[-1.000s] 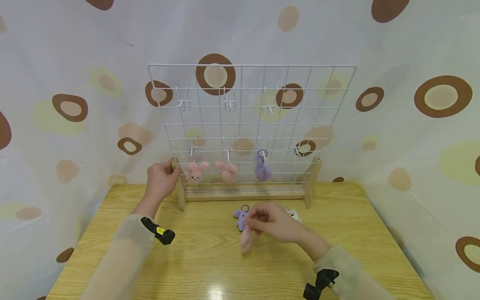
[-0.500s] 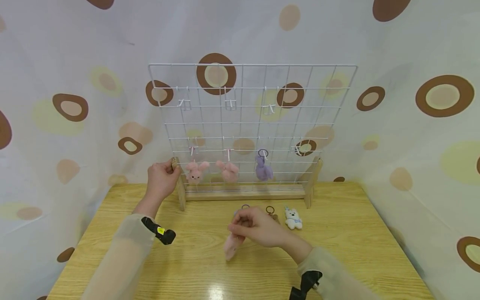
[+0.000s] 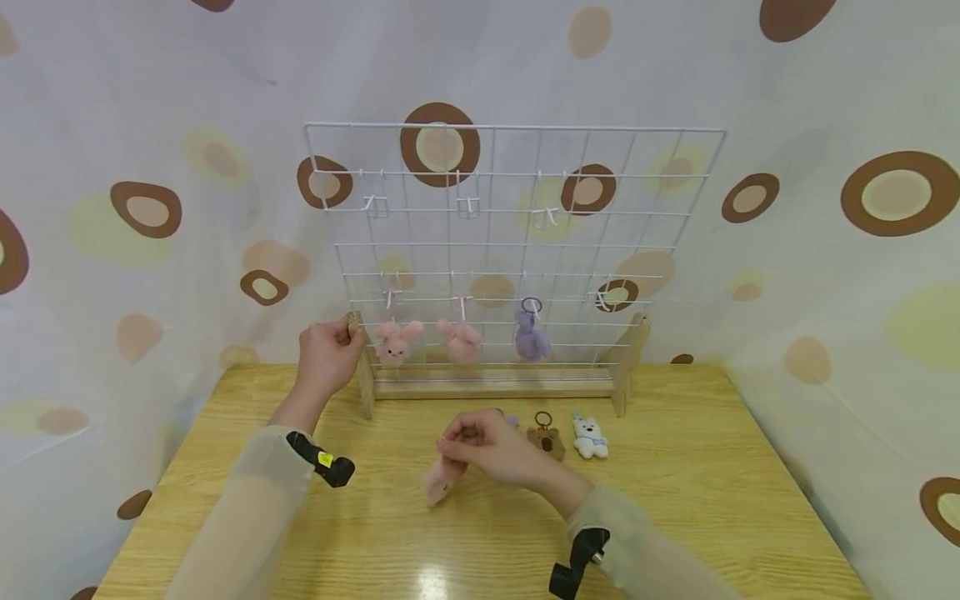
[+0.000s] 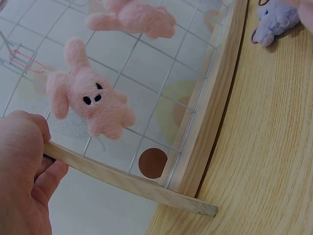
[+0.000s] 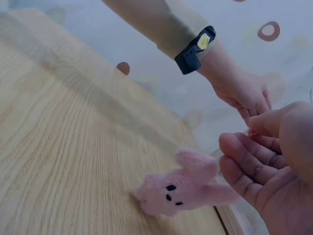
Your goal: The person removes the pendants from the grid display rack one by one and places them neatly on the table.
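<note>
Head view: right hand (image 3: 487, 447) pinching, pink bunny (image 3: 441, 483) just below my fingertips; left hand (image 3: 330, 360) gripping the wooden post (image 3: 366, 383). Left wrist: second bunny (image 4: 100, 103) hangs just beyond my left hand. Right wrist: plush looks light, squashy, best held by the ear end; yellow label (image 5: 203, 40), ahead, unreadable.

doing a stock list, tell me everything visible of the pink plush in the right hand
The pink plush looks soft and fuzzy, with two long ears, black eyes and nose and a stubby body. The right hand holds it tilted over the table, ears toward the grip; the exact pinch point and any table contact are unclear.
</note>
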{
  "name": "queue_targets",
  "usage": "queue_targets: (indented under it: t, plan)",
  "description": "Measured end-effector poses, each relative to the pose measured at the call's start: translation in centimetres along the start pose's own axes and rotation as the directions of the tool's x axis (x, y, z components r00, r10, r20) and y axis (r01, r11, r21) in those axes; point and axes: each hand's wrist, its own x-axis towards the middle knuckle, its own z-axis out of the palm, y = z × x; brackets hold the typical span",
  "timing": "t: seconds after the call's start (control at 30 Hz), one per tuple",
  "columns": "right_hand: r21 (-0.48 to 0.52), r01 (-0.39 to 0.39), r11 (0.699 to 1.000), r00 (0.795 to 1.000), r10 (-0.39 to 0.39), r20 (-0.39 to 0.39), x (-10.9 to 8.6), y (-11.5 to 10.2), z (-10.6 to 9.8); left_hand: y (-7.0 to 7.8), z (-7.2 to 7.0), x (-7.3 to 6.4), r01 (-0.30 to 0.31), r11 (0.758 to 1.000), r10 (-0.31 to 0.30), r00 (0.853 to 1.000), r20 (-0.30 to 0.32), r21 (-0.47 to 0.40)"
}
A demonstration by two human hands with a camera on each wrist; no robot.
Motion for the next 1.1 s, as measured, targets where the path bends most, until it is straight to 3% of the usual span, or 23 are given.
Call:
queue_targets:
  t: [0.4,0.73,0.9,1.1]
  plan:
    - [0.113,-0.082,0.990,0.990,0.094,-0.104,2.5,1.6,0.8,-0.1,0.0,0.1,0.002,1.000,-0.002,1.000,-0.008,0.001]
    - [0.213,-0.093,0.973,0.976,0.131,-0.172,3.9,2.5,0.7,0.0,0.1,0.1,-0.009,1.000,0.009,1.000,-0.011,-0.021]
    - [0.161,-0.083,0.984,0.983,0.107,-0.148,3.4,1.8,0.4,0.1,0.1,0.1,-0.002,1.000,0.002,1.000,-0.008,-0.028]
    - [-0.073,-0.020,0.997,0.999,0.018,-0.035,2.3,0.0,-0.8,-0.1,0.0,0.1,0.009,1.000,-0.009,1.000,-0.005,-0.027]
